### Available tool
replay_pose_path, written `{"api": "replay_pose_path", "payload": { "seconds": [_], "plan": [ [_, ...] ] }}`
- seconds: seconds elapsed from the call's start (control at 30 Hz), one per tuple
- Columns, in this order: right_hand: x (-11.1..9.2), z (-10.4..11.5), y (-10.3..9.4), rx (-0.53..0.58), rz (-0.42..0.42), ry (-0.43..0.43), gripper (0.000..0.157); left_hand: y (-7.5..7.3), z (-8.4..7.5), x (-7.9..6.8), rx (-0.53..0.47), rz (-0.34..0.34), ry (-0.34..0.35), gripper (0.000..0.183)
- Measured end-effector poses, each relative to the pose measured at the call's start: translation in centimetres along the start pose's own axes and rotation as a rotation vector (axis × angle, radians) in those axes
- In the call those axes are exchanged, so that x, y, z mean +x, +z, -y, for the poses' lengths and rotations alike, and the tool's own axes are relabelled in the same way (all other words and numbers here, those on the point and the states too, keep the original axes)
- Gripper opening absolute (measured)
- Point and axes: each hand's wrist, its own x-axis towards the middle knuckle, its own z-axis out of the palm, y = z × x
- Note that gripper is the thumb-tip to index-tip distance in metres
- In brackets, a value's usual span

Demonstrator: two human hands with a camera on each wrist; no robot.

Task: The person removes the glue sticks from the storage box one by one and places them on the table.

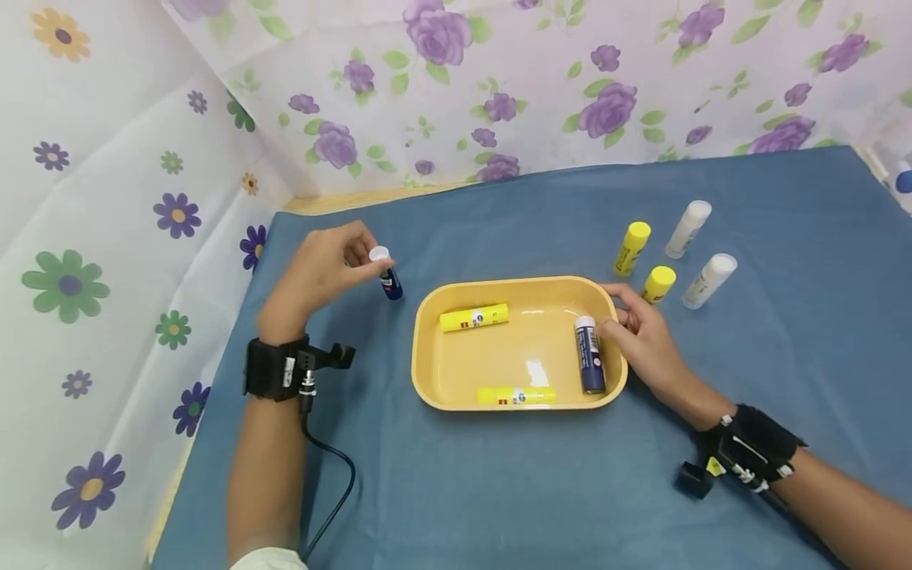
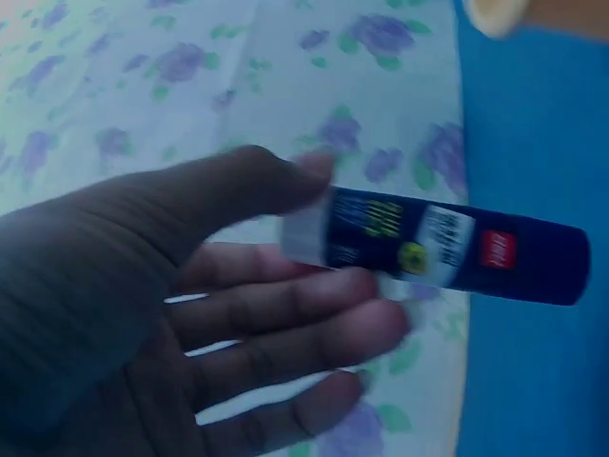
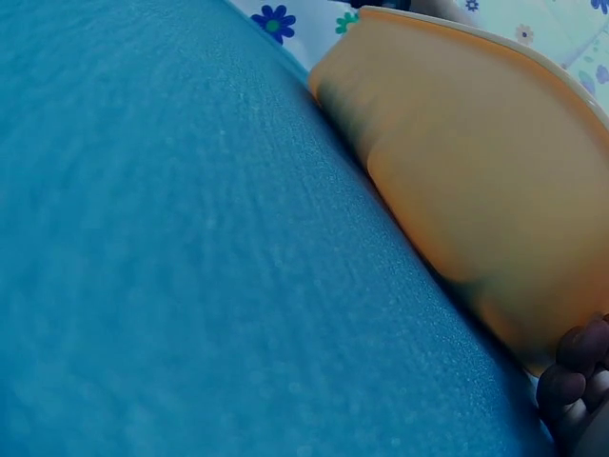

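Observation:
My left hand (image 1: 324, 261) pinches a dark blue glue stick (image 2: 457, 249) by its white cap, left of the yellow tray. Thumb and index finger take the cap, while the other fingers spread loosely in the left wrist view. At the tray's right end, my right hand (image 1: 644, 344) grips the rim of the yellow tray (image 1: 423, 352), thumb over the edge. Inside the tray lie a yellow glue stick (image 1: 474, 317) at the back left, another yellow glue stick (image 1: 516, 396) along the front wall, and a larger dark blue glue stick (image 1: 589, 356) near my right thumb.
Behind my right hand stand two yellow glue sticks, one farther back (image 1: 630, 249) and one nearer (image 1: 659, 285). Beside them are two white glue sticks, a far one (image 1: 688, 229) and a near one (image 1: 709, 281). Blue cloth (image 1: 456, 491) covers the table; a floral curtain (image 1: 442, 95) hangs behind.

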Motion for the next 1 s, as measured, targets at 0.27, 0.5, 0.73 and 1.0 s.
{"api": "replay_pose_path", "payload": {
  "seconds": [0.27,0.5,0.73,1.0],
  "plan": [
    [-0.7,-0.3,0.0,-0.009,0.006,0.027,0.046,2.0,1.3,0.0,-0.048,0.206,-0.110,0.027],
    [0.2,0.0,-0.2,-0.020,0.015,0.012,0.046,6.2,4.3,0.7,-0.098,0.176,-0.083,0.031],
    [0.5,0.2,-0.4,-0.008,0.018,0.010,0.045,10.2,6.1,0.5,-0.022,-0.098,-0.144,0.048],
    [0.2,0.3,0.0,-0.013,0.023,0.012,0.045,9.7,6.4,0.5,-0.069,-0.145,-0.150,0.041]
  ]
}}
